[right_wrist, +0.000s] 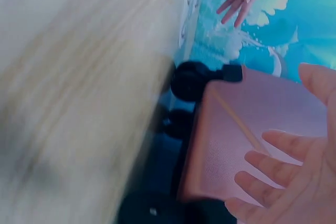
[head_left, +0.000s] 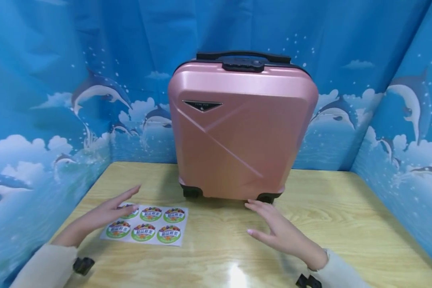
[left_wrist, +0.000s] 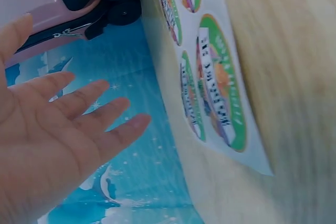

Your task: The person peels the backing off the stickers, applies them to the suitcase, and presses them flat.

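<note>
A pink hard-shell suitcase stands upright on its wheels at the back of the table, its black handle on top. Left of it a white sheet of round fruit stickers lies flat on the wood. My left hand hovers above the sheet's left end, fingers spread and nothing in them; the left wrist view shows its bare palm. On the other side, my right hand reaches out in front of the suitcase's right front wheel, fingers parted and holding nothing, as its palm shows in the right wrist view.
The light wooden table carries the suitcase and the sticker sheet. Blue curtains printed with dolphins and clouds hang behind and along both sides. Black devices are worn at both wrists.
</note>
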`<state>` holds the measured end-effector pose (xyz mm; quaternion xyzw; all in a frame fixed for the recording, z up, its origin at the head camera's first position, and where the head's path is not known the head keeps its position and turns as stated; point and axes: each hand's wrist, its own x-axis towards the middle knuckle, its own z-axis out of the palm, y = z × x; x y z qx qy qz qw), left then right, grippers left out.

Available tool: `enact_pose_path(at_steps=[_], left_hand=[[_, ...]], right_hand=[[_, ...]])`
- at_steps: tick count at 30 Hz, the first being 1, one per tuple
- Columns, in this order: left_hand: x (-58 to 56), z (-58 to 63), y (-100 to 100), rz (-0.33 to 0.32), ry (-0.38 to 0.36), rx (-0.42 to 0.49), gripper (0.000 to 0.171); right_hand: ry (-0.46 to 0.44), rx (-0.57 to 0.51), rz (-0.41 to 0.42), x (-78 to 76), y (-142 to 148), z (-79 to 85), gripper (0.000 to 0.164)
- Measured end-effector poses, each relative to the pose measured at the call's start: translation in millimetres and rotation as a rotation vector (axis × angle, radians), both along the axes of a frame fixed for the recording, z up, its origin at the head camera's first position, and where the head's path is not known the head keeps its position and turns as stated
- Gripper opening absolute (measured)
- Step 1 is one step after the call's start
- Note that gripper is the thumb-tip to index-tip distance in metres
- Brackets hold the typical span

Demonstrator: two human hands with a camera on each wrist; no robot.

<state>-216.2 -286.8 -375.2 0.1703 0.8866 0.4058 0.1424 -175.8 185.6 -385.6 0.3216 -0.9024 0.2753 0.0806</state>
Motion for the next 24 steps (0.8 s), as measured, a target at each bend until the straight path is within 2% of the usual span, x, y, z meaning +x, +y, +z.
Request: enact_pose_path(at_steps=[4, 11, 18, 24], left_hand=[[-0.3, -2.9, -2, 0.004, -0.057, 0.036, 0.068], [0.1, -11.5, -2, 0.022, -0.082, 0.074, 0.066], [-3.4, -17.9, -12, 0.052, -0.130, 0.104, 0.067], [-8.5, -25.7, -32, -0.028, -0.215, 0.177, 0.064]], right_hand=[[-0.053, -0.025, 0.033, 1.7, -11, -1.8, 0.063], [-0.283, -0.076, 0.108, 0.1, -37, -7.2, 0.060], [-0.338, -0.143, 0.105, -9.0, -68, -10.5, 0.062], [-0.443, -0.203, 0.139, -16.5, -91, -13.5, 0.060]])
